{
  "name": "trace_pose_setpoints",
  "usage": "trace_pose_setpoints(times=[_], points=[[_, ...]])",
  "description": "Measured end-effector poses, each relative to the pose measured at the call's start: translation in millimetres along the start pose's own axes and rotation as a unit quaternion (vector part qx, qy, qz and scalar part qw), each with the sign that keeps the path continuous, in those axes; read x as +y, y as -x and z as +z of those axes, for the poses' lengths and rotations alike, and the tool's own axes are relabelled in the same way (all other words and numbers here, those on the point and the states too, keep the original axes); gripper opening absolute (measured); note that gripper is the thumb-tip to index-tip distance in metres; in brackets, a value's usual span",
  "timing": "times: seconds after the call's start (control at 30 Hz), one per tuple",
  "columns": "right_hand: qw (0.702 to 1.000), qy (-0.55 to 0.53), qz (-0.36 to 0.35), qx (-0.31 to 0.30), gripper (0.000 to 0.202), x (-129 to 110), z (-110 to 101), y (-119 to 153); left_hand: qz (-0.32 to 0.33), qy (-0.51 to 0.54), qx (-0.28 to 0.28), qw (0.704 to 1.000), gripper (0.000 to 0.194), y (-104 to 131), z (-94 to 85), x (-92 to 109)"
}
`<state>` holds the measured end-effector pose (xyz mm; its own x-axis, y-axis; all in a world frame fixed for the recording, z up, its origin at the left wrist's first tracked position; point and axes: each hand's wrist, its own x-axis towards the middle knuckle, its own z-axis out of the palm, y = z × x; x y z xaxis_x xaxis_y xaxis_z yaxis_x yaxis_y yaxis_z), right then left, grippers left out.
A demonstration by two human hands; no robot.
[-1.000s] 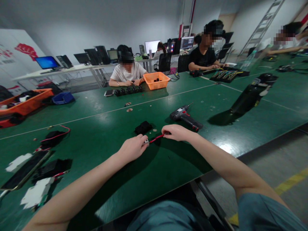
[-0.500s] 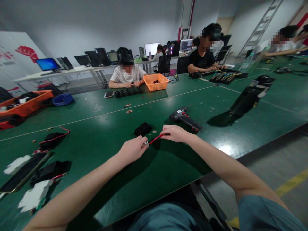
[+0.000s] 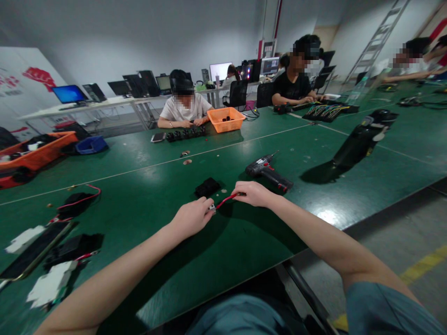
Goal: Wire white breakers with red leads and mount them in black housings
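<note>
My left hand [image 3: 193, 216] is closed on a small pale block, mostly hidden by the fingers, with a bit of it showing at the fingertips. A red wire [image 3: 226, 200] runs from that block across to my right hand [image 3: 254, 192], which pinches its other end. Both hands are just above the green table. Behind them lies a small black plastic part [image 3: 207, 187]. A black and grey cordless drill [image 3: 268, 172] rests on its side beyond my right hand, its bit pointing away to the right.
At left lie a phone [image 3: 33, 249], white blocks [image 3: 52, 281] and black parts with red wires [image 3: 76, 204]. Orange bins [image 3: 225, 122], a blue tray [image 3: 91, 145] and a dark bottle [image 3: 359, 142] stand on the green table [image 3: 146, 186]. Co-workers sit across the table.
</note>
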<state>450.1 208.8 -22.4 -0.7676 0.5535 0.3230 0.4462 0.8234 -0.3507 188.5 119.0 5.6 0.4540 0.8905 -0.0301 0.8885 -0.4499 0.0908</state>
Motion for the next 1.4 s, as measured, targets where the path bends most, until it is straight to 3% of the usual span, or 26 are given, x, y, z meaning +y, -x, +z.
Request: trace_pose_setpoints(times=[0.17,0.37,0.6,0.9,1.4], points=[[0.999,0.002,0.025,-0.034,0.015,-3,3,-1,-0.003,0.006,-0.007,1.000,0.020,0,-2.6,2],[0.997,-0.008,-0.003,-0.075,0.023,-7,10,-3,-0.006,0.002,-0.012,1.000,0.022,0,-3.1,2],[0.998,-0.044,0.004,-0.049,0.020,-4,13,-3,-0.001,0.006,-0.004,1.000,0.020,0,-2.1,1],[0.995,-0.041,0.046,-0.082,0.021,-10,19,-5,-0.004,-0.006,-0.008,1.000,0.021,-1,-1.8,2],[0.998,-0.041,-0.015,-0.047,0.017,-4,22,-9,-0.008,-0.006,-0.012,1.000,0.022,-1,-3.1,3]])
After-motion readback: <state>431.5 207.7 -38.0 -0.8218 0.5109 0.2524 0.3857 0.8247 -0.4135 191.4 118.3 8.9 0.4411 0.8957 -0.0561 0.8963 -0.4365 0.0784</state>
